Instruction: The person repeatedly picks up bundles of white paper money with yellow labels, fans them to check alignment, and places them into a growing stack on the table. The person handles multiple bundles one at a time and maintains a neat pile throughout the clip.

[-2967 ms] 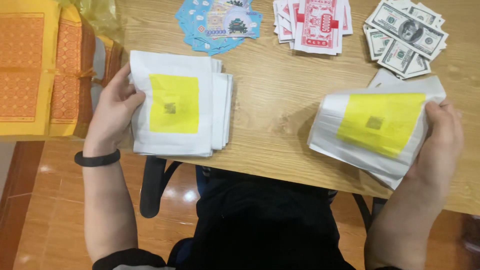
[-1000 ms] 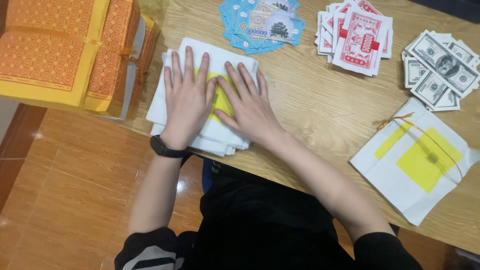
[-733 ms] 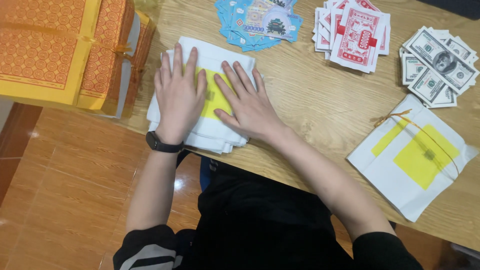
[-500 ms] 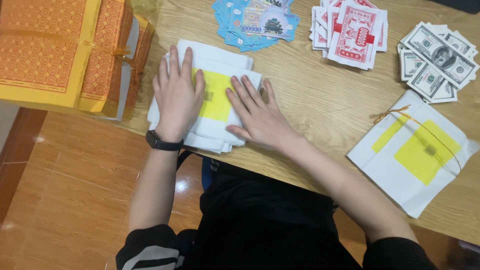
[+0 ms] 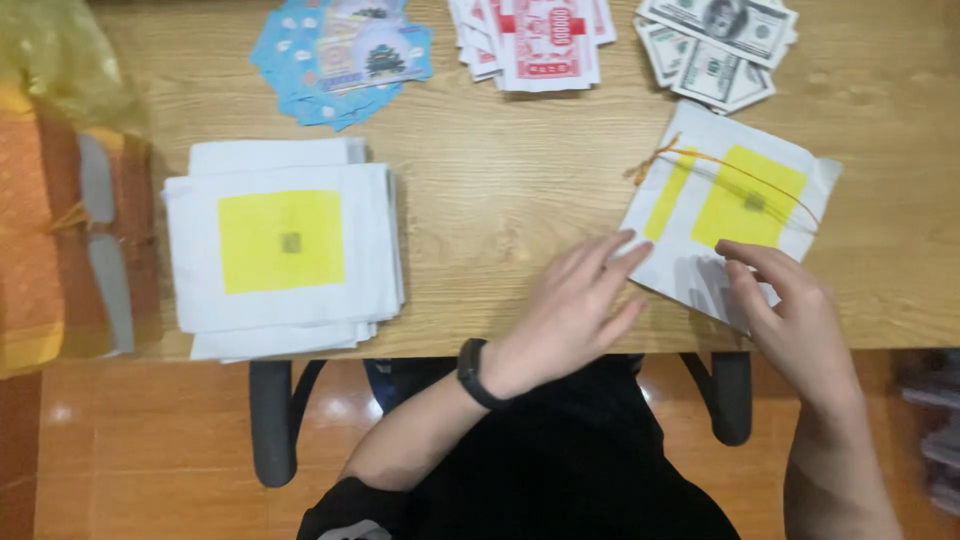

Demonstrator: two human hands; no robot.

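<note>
Both hands are seen at the right-hand bundle (image 5: 728, 215) now, a white paper stack with a yellow square on top, tied with a thin orange string (image 5: 700, 160). It lies tilted on the wooden table (image 5: 500, 200), at about 3 o'clock from the table's middle, close to the near edge.

The left hand (image 5: 570, 315), with a black watch (image 5: 472, 373) worn at the wrist, is stretched out flat with the fingers spread. Its fingertips are placed at the bundle's 8 o'clock corner, touching or just short of it; nothing is gripped.

The right hand (image 5: 795, 310) is set at the bundle's 6 o'clock edge. Its fingers are curled and drawn together over the loose paper edges there. Whether a sheet is actually pinched cannot be told, since that edge is blurred.

At 9 o'clock from the hands, well apart, a second stack (image 5: 285, 250) of the same white and yellow paper is seen lying untouched. Orange packs (image 5: 60, 240) are stacked at the far 9 o'clock edge. Along the 12 o'clock edge, blue notes (image 5: 340, 55), red notes (image 5: 530, 40) and grey-green notes (image 5: 715, 45) are laid out in a row.
</note>
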